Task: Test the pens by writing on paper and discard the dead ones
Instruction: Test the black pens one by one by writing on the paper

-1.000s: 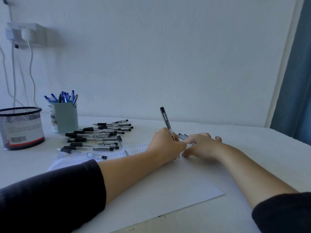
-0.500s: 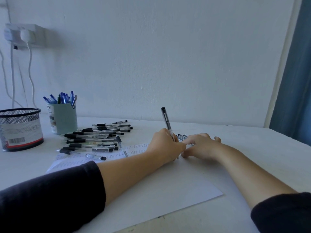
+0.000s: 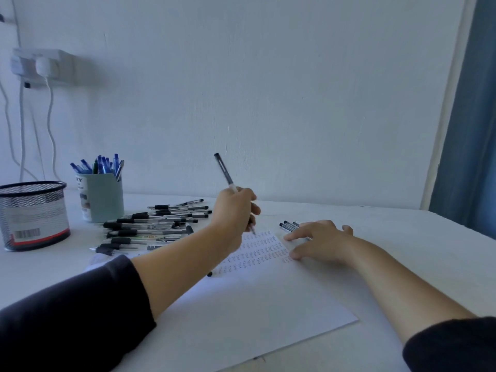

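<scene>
- White tabletop meets a pale wall; a blue curtain hangs at far right.
- Our left hand is clenched around a black pen, its tip raised just above the paper.
- Rows of small test scribbles fill the sheet's far part.
- Our right hand lies flat with fingers spread, grasping nothing, pressing the paper's far right edge.
- A few pens lie just beyond that hand.
- At left sits a pile of black pens, with a mesh basket and a cup of blue pens farther left.
</scene>
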{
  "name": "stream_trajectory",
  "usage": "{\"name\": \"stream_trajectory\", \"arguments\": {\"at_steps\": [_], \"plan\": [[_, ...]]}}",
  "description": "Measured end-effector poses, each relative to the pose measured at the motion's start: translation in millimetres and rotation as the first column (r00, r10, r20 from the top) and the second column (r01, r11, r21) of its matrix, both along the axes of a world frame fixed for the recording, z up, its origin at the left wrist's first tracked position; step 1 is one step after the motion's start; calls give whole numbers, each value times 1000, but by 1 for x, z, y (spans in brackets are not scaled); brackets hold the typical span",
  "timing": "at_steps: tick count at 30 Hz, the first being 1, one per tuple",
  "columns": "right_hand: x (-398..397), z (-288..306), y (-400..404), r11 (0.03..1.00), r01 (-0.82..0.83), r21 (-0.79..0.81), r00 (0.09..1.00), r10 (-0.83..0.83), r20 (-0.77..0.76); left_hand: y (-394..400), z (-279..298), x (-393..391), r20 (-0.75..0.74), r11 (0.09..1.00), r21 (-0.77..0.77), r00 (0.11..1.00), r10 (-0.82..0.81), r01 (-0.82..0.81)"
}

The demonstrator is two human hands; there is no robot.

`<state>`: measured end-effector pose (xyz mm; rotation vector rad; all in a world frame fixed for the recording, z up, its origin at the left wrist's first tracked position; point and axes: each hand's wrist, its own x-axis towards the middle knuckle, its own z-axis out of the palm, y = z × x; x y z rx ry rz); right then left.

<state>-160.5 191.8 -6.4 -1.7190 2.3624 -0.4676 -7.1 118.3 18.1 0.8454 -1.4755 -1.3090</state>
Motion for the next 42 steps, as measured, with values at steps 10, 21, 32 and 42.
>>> {"name": "stream_trajectory", "arguments": {"at_steps": [10,21,32,42], "plan": [[7,1,4,999,34,13,999,-34,15,-10,-1,7,-67,999,22,996,51,-50],[11,6,8,994,50,-95,999,-51,-3,-10,1,6,4,993,-26,994,112,-112],[13,7,-4,895,-47,-443,973,142,183,-4,1,1,148,969,40,958,-246,243],[4,4,-3,960,114,-255,964,-169,-207,-29,45,58,960,774,2,-218,175,633]]}}
